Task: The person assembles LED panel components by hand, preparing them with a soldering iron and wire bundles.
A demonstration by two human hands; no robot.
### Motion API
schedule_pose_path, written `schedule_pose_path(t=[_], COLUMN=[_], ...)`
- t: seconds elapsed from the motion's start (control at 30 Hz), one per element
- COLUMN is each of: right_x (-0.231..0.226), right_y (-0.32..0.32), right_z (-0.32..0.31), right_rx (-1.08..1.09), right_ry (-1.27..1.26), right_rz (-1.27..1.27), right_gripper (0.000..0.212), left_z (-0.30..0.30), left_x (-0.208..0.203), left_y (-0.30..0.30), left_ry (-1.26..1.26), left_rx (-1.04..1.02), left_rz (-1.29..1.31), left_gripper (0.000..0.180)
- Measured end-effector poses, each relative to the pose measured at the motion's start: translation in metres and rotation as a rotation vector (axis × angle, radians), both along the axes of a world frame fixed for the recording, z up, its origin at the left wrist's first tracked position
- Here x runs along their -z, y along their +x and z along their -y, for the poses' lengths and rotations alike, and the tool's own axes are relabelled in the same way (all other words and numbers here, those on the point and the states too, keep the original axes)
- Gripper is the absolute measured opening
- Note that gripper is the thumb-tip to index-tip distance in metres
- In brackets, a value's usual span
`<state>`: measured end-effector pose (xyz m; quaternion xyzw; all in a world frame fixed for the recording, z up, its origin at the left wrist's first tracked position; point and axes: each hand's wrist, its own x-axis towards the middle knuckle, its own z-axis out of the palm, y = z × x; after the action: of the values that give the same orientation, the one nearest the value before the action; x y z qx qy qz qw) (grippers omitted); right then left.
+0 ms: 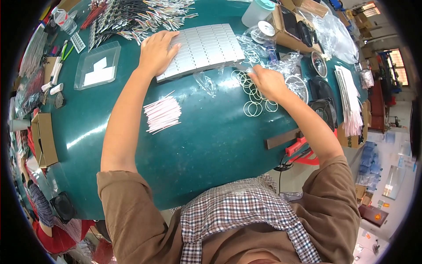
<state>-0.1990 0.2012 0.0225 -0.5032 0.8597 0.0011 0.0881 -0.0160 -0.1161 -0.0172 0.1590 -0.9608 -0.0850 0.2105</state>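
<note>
A silver-grey panel, split into rows of small segments, lies tilted toward the back middle of the table. Across its left edge rests my left hand, thumb and fingers apart. My right hand is over the pale green rubber bands, near the panel's front right corner. Its fingers are pinched together at the upper bands, and what lies between the fingertips is hidden. In front of the panel are a small clear plastic bag and a pile of short pink-and-white wires.
Bundled wires fill the back left. A clear shallow tray lies left, an open carton back right. A brown bar and red-handled tool sit at the right edge. Another person's sleeve shows far left.
</note>
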Motion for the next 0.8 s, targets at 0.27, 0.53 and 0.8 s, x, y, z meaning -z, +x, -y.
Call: schedule_pose_path(t=[0.27, 0.53, 0.8], right_x=[-0.032, -0.02, -0.027], right_y=[-0.005, 0.026, -0.008], right_z=[-0.013, 0.025, -0.021], right_rx=[0.049, -0.173, 0.066], right_ry=[-0.041, -0.03, 0.088], right_rz=[-0.03, 0.075, -0.131], right_gripper=[0.036, 0.032, 0.04], left_z=[-0.003, -0.005, -0.004], left_x=[-0.007, -0.007, -0.007], left_y=[0.001, -0.002, -0.003], left_ry=[0.02, 0.032, 0.008], left_rx=[-0.005, -0.005, -0.014], left_rz=[0.017, 0.011, 0.021], left_gripper=[0.041, 0.041, 0.041])
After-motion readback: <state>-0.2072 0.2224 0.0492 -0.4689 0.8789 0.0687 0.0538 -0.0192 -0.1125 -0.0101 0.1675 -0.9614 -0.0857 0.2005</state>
